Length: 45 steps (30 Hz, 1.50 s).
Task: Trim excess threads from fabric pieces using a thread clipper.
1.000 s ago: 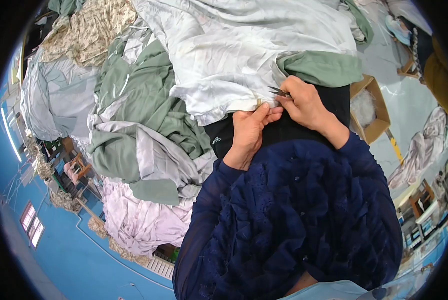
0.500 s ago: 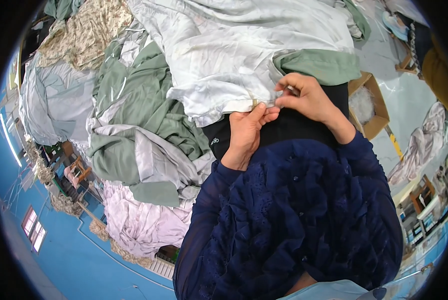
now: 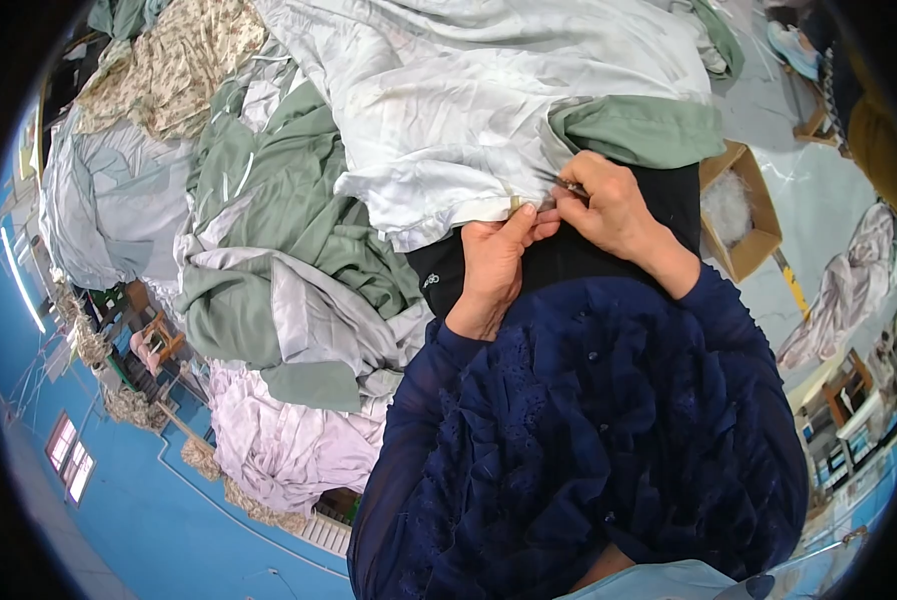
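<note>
White fabric (image 3: 438,90) with a sage-green lining side spreads over my lap and the surface ahead. My left hand (image 3: 493,270) pinches its near edge between thumb and fingers, beside a small tan tag (image 3: 515,202). Close to its right, my right hand (image 3: 613,210) is closed around small dark thread snips (image 3: 571,187), mostly hidden in the fingers. Their thin tips point left at the fabric edge. Black cloth (image 3: 558,255) covers my lap beneath both hands.
Green and grey fabric (image 3: 288,220) lies heaped at the left, with pale pink fabric (image 3: 278,440) below it and floral cloth (image 3: 173,65) farther off. A cardboard box (image 3: 758,225) with white thread waste stands on the floor at the right. Another person's mustard clothing (image 3: 880,150) shows at the far right.
The dark snips now show in my right hand, which has turned and closed more, its fingers lower over the fabric edge. My left hand keeps its pinch in nearly the same place.
</note>
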Each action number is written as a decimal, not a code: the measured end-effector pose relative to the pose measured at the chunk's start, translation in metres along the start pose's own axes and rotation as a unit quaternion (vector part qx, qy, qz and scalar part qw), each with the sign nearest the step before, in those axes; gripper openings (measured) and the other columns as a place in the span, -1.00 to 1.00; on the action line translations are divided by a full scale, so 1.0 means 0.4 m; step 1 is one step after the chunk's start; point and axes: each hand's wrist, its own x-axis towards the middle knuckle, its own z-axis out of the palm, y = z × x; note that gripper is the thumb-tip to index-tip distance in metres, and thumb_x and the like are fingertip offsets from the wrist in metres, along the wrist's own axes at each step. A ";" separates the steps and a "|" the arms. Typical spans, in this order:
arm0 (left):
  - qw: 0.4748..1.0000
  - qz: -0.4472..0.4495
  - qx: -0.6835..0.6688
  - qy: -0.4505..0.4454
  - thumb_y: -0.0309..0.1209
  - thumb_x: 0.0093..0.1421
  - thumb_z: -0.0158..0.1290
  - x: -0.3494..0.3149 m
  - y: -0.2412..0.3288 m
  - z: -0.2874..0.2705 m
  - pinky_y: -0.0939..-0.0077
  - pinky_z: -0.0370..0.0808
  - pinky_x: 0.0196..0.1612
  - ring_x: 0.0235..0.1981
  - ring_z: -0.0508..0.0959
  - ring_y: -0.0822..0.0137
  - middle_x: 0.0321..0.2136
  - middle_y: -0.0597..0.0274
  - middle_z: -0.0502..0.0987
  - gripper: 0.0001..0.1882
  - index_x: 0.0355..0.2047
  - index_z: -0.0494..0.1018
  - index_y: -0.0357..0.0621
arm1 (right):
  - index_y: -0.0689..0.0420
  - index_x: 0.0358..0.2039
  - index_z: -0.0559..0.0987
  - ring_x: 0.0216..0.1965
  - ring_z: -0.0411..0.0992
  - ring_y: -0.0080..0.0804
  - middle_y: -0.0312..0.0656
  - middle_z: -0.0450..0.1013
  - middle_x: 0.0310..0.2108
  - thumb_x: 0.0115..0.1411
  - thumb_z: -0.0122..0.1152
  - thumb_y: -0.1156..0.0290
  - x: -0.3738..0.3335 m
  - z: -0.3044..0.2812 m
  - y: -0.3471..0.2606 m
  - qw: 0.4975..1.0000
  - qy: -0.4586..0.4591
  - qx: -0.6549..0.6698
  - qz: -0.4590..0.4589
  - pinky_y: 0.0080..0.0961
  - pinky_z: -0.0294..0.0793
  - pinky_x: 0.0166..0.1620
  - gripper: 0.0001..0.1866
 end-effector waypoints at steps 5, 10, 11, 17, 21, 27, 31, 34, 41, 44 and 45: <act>1.000 -0.010 0.009 0.010 -0.58 0.26 -0.02 0.000 0.000 -0.008 0.41 0.62 -0.24 -0.29 0.63 0.19 -0.27 0.01 0.57 -0.81 -0.14 0.45 -0.43 | 0.22 -0.50 0.43 -0.62 0.28 -0.36 -0.16 0.30 -0.59 -0.04 0.25 0.60 0.003 -0.005 0.018 0.998 0.065 0.005 0.019 -0.49 0.26 -0.53 -0.85; 1.000 -0.018 0.000 0.009 -0.58 0.27 -0.02 0.002 0.000 -0.009 0.41 0.63 -0.24 -0.29 0.63 0.20 -0.27 0.01 0.57 -0.81 -0.15 0.44 -0.43 | 0.23 -0.50 0.43 -0.61 0.25 -0.51 -0.23 0.31 -0.58 0.00 0.24 0.62 -0.002 -0.005 0.028 0.996 0.074 0.031 0.040 -0.53 0.23 -0.53 -0.87; 1.000 -0.016 0.000 0.006 -0.57 0.27 -0.03 0.002 0.000 -0.009 0.42 0.62 -0.25 -0.30 0.63 0.20 -0.27 0.02 0.57 -0.81 -0.14 0.44 -0.43 | 0.23 -0.48 0.44 -0.62 0.25 -0.55 -0.26 0.34 -0.57 0.04 0.23 0.61 -0.003 -0.004 0.029 0.996 0.076 0.042 0.037 -0.56 0.24 -0.53 -0.88; 1.000 -0.030 0.007 0.004 -0.56 0.27 -0.03 0.005 0.002 -0.012 0.45 0.62 -0.25 -0.30 0.63 0.23 -0.27 0.03 0.57 -0.79 -0.11 0.44 -0.42 | 0.23 -0.42 0.44 -0.65 0.30 -0.65 -0.32 0.42 -0.51 0.20 0.15 0.50 0.021 0.001 0.005 0.944 0.026 0.269 0.188 -0.69 0.26 -0.56 -0.90; 1.000 -0.024 0.000 0.000 -0.56 0.27 -0.03 0.004 0.002 -0.006 0.46 0.62 -0.25 -0.30 0.62 0.24 -0.26 0.02 0.56 -0.79 -0.12 0.44 -0.43 | 0.19 -0.40 0.38 -0.63 0.35 -0.69 -0.30 0.43 -0.53 0.27 0.08 0.47 0.022 -0.001 0.026 0.857 -0.056 0.436 0.268 -0.70 0.25 -0.58 -0.88; 0.999 -0.037 0.009 0.006 -0.57 0.27 -0.03 0.006 0.004 -0.003 0.43 0.63 -0.26 -0.30 0.63 0.21 -0.27 0.01 0.56 -0.82 -0.16 0.44 -0.45 | 0.20 -0.38 0.33 -0.56 0.44 -0.28 -0.14 0.39 -0.57 0.18 0.10 0.57 0.018 -0.001 0.060 0.995 -0.080 0.035 -0.051 -0.43 0.35 -0.49 -0.89; 0.999 -0.034 0.012 0.012 -0.57 0.27 -0.02 0.008 0.001 -0.010 0.43 0.63 -0.26 -0.30 0.63 0.19 -0.28 0.00 0.56 -0.83 -0.18 0.44 -0.44 | 0.21 -0.35 0.38 -0.57 0.42 -0.29 -0.13 0.42 -0.55 0.15 0.09 0.61 0.019 -0.016 0.066 0.998 -0.014 0.064 -0.019 -0.46 0.36 -0.47 -0.91; 1.000 -0.026 0.000 0.008 -0.57 0.27 -0.02 0.008 0.002 -0.010 0.42 0.63 -0.26 -0.29 0.63 0.18 -0.28 0.00 0.56 -0.83 -0.18 0.44 -0.45 | 0.23 -0.31 0.47 -0.61 0.34 -0.61 -0.27 0.43 -0.55 0.16 0.19 0.53 0.021 -0.045 0.034 0.969 -0.091 0.169 0.158 -0.63 0.30 -0.54 -0.89; 1.000 -0.011 0.000 -0.009 -0.58 0.27 -0.04 0.009 0.003 0.003 0.44 0.61 -0.23 -0.27 0.62 0.22 -0.25 0.02 0.56 -0.80 -0.13 0.43 -0.46 | 0.24 -0.31 0.54 -0.48 0.30 -0.67 -0.36 0.35 -0.53 -0.13 0.50 0.40 0.007 -0.027 0.014 0.963 -0.165 0.148 0.150 -0.66 0.31 -0.46 -0.62; 1.000 -0.002 0.002 -0.006 -0.58 0.27 -0.04 0.009 0.004 0.003 0.46 0.60 -0.23 -0.26 0.61 0.24 -0.24 0.03 0.56 -0.80 -0.13 0.43 -0.45 | 0.24 -0.35 0.53 -0.51 0.30 -0.62 -0.34 0.34 -0.54 -0.18 0.53 0.38 0.009 -0.015 -0.007 0.973 -0.124 0.146 0.126 -0.64 0.32 -0.46 -0.60; 1.000 -0.004 0.007 -0.008 -0.58 0.27 -0.04 0.009 0.005 0.002 0.47 0.59 -0.23 -0.25 0.61 0.24 -0.23 0.03 0.56 -0.80 -0.13 0.44 -0.45 | 0.24 -0.37 0.52 -0.52 0.31 -0.59 -0.32 0.36 -0.55 -0.15 0.50 0.39 0.010 -0.012 -0.011 0.980 -0.110 0.126 0.106 -0.63 0.32 -0.46 -0.63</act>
